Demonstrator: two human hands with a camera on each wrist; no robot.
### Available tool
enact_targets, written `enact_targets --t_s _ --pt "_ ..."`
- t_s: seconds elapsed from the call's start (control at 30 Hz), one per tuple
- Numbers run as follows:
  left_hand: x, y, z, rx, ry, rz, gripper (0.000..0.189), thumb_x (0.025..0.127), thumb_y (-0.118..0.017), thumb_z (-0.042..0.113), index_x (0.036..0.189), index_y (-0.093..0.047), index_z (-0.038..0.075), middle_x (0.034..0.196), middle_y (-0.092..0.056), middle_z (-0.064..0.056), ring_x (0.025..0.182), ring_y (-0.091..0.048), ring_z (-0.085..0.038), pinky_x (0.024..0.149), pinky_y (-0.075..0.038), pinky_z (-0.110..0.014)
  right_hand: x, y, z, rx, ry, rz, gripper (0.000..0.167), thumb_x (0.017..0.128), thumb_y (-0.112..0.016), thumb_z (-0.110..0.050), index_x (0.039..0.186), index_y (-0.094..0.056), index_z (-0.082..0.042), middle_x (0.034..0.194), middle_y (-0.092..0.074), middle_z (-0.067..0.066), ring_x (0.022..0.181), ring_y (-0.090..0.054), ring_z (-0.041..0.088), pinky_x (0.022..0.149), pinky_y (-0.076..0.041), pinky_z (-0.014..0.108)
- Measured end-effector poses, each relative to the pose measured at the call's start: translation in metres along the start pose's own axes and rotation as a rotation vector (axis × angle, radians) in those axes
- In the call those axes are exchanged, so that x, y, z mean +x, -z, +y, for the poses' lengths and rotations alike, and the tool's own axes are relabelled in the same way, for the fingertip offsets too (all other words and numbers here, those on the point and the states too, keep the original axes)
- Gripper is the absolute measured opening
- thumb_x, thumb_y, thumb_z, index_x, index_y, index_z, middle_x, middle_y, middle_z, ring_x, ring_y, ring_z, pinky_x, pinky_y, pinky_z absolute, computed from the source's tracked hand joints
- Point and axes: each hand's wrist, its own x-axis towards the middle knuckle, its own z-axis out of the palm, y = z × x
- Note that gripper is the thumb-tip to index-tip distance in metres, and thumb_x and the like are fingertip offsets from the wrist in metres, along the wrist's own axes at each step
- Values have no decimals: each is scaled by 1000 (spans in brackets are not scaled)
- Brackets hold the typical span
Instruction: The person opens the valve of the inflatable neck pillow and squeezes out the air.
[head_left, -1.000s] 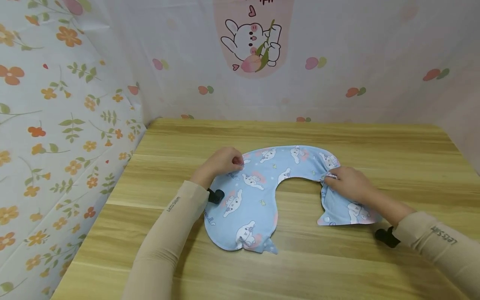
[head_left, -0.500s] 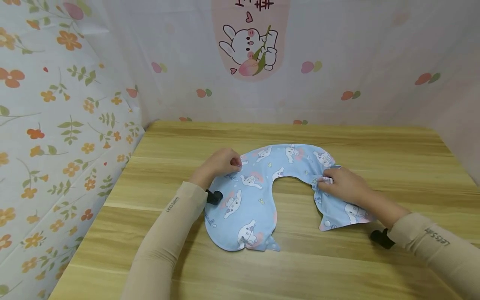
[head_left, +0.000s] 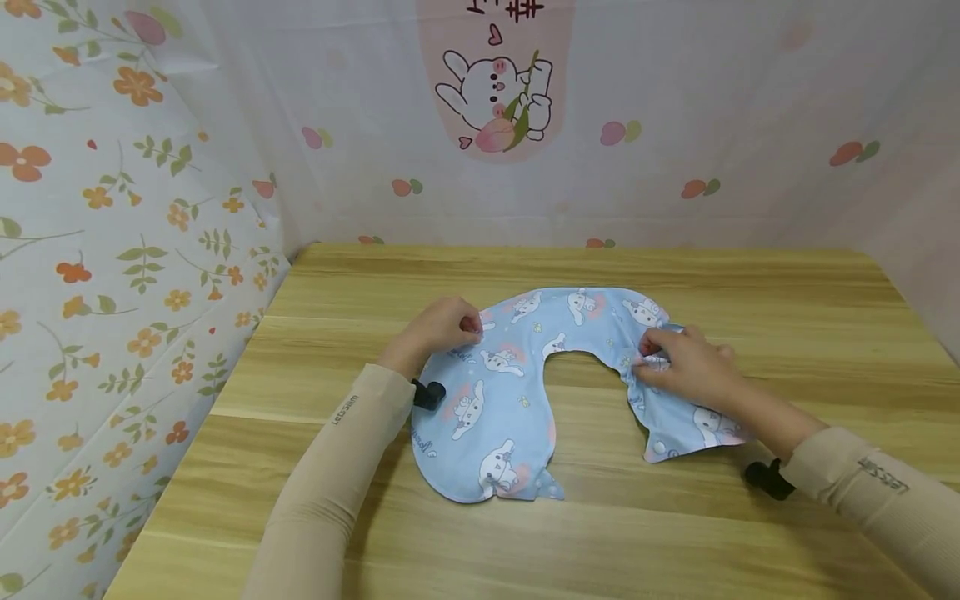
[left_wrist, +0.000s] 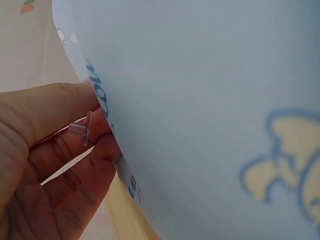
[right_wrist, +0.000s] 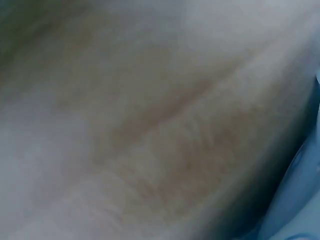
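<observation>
A flat blue U-shaped cloth (head_left: 517,400) printed with white cartoon dogs lies on the table, its opening toward me. My left hand (head_left: 442,323) pinches its upper left edge. In the left wrist view, the thumb and fingers meet at the edge, and a small clear plastic T-shaped piece (left_wrist: 82,128) shows between them. My right hand (head_left: 693,367) holds the gathered cloth partway down the right arm of the U, thumb and forefinger at the bunched folds. Below it, that arm's end flares out with a snap-like dot at its corner. The right wrist view is mostly blurred, with blue cloth (right_wrist: 300,200) at its right edge.
A wood-grain table (head_left: 600,542) carries the cloth. Behind it hangs a pale curtain (head_left: 675,100) with a rabbit print; a flowered sheet (head_left: 135,275) hangs at the left. Dark wrist cameras sit on both wrists, the left one (head_left: 429,395) over the cloth.
My right hand has shifted slightly left with the cloth's right arm, and its forefinger has lifted a little from the folds. The left hand stays at its edge. The head view has shifted slightly.
</observation>
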Motion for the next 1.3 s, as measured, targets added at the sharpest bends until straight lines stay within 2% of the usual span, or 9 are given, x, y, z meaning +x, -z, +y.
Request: enact_targets --t_s 0.17,0.3,0.4,0.47,0.6,0.7,0.93,1.23,1.3 --pt "-1 0 0 -13 9 -8 4 90 -72 10 87 -73 7 84 -67 -6 77 -56 -17 73 -48 -27 3 2 -3 -10 -10 8 47 87 -71 -45 123 -55 -19 130 -53 14 120 -37 48 78 -28 76" --pt "-1 0 1 -16 18 -10 5 90 -72 11 88 -74 7 85 -67 -6 78 -57 -18 74 -48 -27 6 0 -1 -20 -64 -63 81 82 -71 -59 146 -38 -23 158 -17 24 134 -14 65 82 -20 89" --pt "-1 0 1 -17 16 -16 5 91 -72 12 89 -74 8 86 -67 -6 80 -57 -18 75 -49 -28 8 -2 3 -22 -94 -127 98 79 -70 -67 154 -26 -23 162 -1 26 136 -2 70 81 -10 94" --pt "-1 0 1 -19 16 -17 5 91 -72 11 89 -74 7 87 -68 -6 80 -58 -18 76 -49 -28 9 -4 5 -31 -90 -145 101 78 -68 -71 155 -24 -23 163 0 26 137 1 71 81 -10 94" --pt "-1 2 1 -26 17 -9 5 90 -72 11 89 -73 7 86 -68 -6 79 -58 -18 75 -49 -28 12 -5 5 -61 -30 -114 90 81 -68 -67 152 -35 -23 162 -16 18 139 -9 62 83 -28 86" --pt "-2 3 1 -29 19 0 4 90 -72 11 88 -73 7 85 -67 -6 79 -57 -18 75 -48 -27 13 -4 3 -46 18 -72 69 85 -72 -53 142 -50 -21 155 -30 13 135 -20 54 78 -36 77" --pt "-2 3 0 -34 26 6 5 90 -72 11 89 -74 7 85 -66 -6 79 -56 -18 75 -48 -27 14 -5 3 62 71 -15 11 88 -74 -25 97 -69 -20 122 -55 7 120 -33 42 77 -36 65" --pt "0 1 -2 -22 36 -1 5 90 -72 12 91 -74 8 89 -67 -6 83 -57 -19 77 -49 -28 16 -3 2 57 73 -66 6 89 -73 -24 92 -68 -22 115 -57 6 117 -33 41 76 -37 63" --pt "0 0 -2 -19 33 -8 5 90 -72 12 91 -74 8 89 -67 -7 83 -57 -20 78 -49 -28 18 2 2 39 117 -96 6 89 -72 -24 91 -68 -20 109 -59 6 112 -41 37 83 -35 63"
